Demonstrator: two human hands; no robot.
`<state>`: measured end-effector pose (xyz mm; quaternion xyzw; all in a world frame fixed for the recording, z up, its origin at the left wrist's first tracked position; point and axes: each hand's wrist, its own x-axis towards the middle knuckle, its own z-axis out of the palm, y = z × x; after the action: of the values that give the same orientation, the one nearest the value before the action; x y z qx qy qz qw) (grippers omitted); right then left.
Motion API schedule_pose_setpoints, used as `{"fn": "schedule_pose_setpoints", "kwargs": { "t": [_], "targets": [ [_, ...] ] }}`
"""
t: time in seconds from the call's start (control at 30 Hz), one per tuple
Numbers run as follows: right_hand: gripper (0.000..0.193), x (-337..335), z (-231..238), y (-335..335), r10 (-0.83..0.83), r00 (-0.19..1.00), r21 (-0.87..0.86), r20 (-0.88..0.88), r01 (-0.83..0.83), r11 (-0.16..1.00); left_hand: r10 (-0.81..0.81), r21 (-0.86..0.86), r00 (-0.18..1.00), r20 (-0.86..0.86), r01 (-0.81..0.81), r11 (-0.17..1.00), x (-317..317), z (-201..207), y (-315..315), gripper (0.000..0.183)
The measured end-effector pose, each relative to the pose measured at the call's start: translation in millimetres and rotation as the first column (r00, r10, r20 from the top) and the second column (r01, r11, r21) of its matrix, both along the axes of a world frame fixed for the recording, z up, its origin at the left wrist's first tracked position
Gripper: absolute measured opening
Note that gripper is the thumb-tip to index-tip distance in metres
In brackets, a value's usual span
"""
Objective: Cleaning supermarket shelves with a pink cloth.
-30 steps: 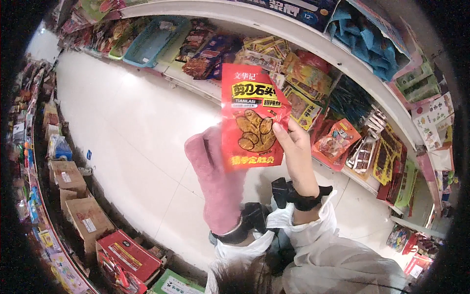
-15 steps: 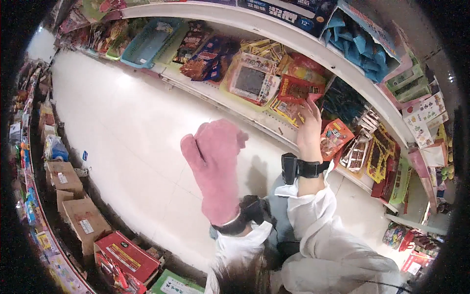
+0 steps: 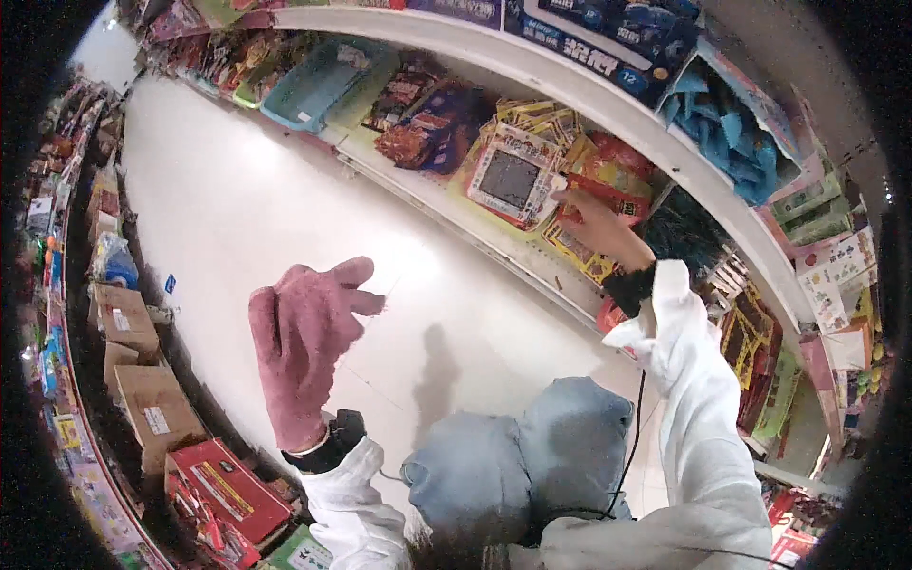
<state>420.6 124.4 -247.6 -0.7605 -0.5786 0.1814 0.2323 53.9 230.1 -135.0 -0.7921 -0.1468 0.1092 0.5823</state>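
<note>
The pale shelf [image 3: 518,249] bears 1 teal basket [image 3: 313,93], snack packets [image 3: 418,141] and 1 white-framed pack [image 3: 511,179].

The glove [image 3: 299,332] at left is plain dusty pink, both sleeves [image 3: 708,399] are white, and the trousers [image 3: 475,465] are pale blue. At the far side, one package [image 3: 513,179] shows a dark grey middle inside a white frame with small multicoloured figures. Near left, one box [image 3: 233,489] is red with yellow lines.

- Blue basket [image 3: 309,93] on a shelf [image 3: 427,201], 11 o'clock
- Dark blue boxes [image 3: 594,43], 1 o'clock
- Blue packets [image 3: 719,128] in an open box [image 3: 784,152], 2 o'clock
- Cardboard box [image 3: 163,408] with a white label [image 3: 157,420], 8 o'clock
- Red box [image 3: 233,484], between 7 and 8 o'clock
- Green box [image 3: 296,551], 7 o'clock, near the red box
</note>
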Motion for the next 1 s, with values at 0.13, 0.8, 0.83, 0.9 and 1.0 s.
{"fn": "schedule_pose_setpoints", "kwargs": {
  "t": [0.13, 0.8, 0.83, 0.9, 1.0],
  "targets": [
    [0.047, 104, -146, 25, -0.135, 0.956, 0.125, -0.259, 0.171, 0.977, 0.004, -0.078, 0.994, 0.113, 0.005, 0.997, -6, -42, -5, 0.022],
    [0.025, 60, -106, 89, -0.391, 0.920, 0.178, -0.034, 0.391, 0.903, 0.654, -0.495, 0.688, -0.315, 0.469, -0.731, 21, -139, 27, 0.016],
    [0.026, 62, -109, 86, -0.447, 0.887, 0.189, -0.115, 0.462, 0.867, 0.600, -0.301, 0.603, -0.525, 0.528, -0.794, 36, -129, 35, 0.020],
    [0.028, 102, -151, 86, -0.361, 0.907, 0.449, 0.218, 0.236, 0.862, 0.568, -0.488, 0.719, -0.400, 0.357, -0.796, 68, -138, 45, 0.029],
    [0.031, 95, -171, 81, -0.313, 0.878, 0.477, 0.363, 0.113, 0.872, 0.571, -0.349, 0.677, -0.464, 0.453, -0.820, 96, -171, 40, 0.035]
  ]
}}
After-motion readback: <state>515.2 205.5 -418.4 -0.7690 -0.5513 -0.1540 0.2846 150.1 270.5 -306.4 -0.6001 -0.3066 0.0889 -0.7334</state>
